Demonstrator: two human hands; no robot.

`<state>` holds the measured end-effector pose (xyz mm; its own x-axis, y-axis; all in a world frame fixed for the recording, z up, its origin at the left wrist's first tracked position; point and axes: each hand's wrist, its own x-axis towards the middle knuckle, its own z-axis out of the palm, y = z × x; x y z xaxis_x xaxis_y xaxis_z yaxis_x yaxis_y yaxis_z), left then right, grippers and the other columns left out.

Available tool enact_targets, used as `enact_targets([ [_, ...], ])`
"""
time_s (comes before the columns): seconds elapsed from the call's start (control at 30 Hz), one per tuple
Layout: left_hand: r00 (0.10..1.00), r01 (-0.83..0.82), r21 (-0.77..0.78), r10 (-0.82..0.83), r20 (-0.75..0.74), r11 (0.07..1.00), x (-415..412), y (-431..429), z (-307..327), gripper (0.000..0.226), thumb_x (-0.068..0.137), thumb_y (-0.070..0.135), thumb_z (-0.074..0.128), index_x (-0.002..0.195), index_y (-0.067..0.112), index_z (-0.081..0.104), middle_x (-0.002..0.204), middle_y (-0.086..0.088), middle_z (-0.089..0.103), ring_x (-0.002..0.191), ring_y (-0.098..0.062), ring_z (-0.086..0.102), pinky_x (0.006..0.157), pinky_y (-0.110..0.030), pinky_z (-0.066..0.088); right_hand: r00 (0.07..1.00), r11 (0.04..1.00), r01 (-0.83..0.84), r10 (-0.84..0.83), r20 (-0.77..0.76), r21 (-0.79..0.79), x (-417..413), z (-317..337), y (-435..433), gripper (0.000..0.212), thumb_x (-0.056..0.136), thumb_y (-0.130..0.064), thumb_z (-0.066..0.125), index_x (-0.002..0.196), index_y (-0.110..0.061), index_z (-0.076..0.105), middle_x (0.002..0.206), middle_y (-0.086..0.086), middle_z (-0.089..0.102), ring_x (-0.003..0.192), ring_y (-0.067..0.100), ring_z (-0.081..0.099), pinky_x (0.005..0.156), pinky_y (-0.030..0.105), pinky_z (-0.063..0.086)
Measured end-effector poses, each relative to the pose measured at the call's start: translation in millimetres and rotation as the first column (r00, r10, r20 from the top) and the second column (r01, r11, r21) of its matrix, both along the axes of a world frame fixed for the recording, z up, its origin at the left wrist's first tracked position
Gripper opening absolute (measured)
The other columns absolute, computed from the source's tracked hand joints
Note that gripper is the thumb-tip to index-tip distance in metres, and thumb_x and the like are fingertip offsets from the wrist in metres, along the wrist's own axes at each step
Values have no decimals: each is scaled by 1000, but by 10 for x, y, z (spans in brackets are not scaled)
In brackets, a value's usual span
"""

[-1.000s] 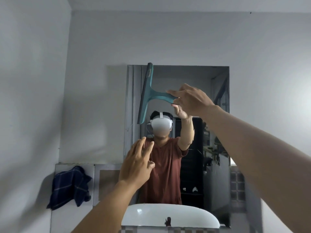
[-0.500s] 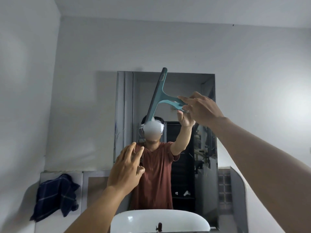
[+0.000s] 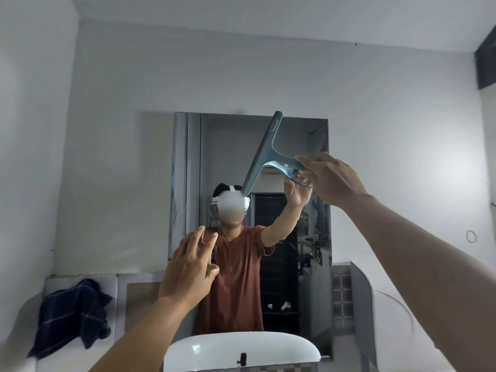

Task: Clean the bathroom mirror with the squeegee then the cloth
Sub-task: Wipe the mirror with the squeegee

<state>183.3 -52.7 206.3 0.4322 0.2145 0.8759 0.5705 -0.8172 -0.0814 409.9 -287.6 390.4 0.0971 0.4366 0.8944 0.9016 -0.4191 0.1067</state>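
A tall rectangular mirror [image 3: 228,146] hangs on the grey wall and reflects a person in a rust shirt. My right hand [image 3: 331,178] grips the handle of a teal squeegee [image 3: 264,154]. Its blade is tilted, top end leaning right, and lies across the mirror's upper middle. My left hand [image 3: 189,269] hovers in front of the mirror's lower left with fingers spread, holding nothing. A dark blue checked cloth [image 3: 71,315] is draped on the ledge at the lower left, well away from both hands.
A white basin [image 3: 241,347] sits directly below the mirror with a small dark tap at its front. A tiled ledge [image 3: 134,288] runs along the wall behind it. A curved glass shelf [image 3: 386,315] sticks out at the right of the mirror.
The squeegee has moved right across the mirror, and its blade has tilted from near upright to leaning right. My left hand stays open in front of the lower left.
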Motion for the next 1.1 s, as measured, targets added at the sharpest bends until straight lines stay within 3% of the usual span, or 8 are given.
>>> enact_targets([
  [0.27,1000,13,-26,-13,-2,1000,4,-15,6,86,73,35,85,147,17,46,149,-13,43,138,-33,41,102,-47,52,995,998,46,-41,-95,49,90,-184,-166,46,106,-25,44,152,-30,42,122,8,57,102,34,62,84,41,52],
  [0.6,1000,31,-25,-31,-6,999,2,-12,4,85,71,33,87,145,14,49,148,-15,44,137,-34,41,100,-50,53,980,991,107,-92,-178,76,119,-247,-287,44,106,-24,44,150,-28,47,121,10,58,100,34,63,76,33,43],
  [0.8,999,36,-19,-37,-15,999,-13,-27,8,83,70,29,87,143,13,49,145,-15,44,135,-36,42,97,-51,55,952,988,63,-16,-305,144,4,-529,-173,45,107,-30,40,152,-28,43,110,11,58,89,31,63,78,43,56],
  [1.1,997,32,12,-31,-66,999,-94,-15,32,79,72,26,86,141,12,52,145,-18,45,134,-38,43,94,-51,55,915,989,56,3,-403,135,-323,-756,-38,52,101,-21,45,151,-22,33,119,11,51,79,27,55,72,40,56],
])
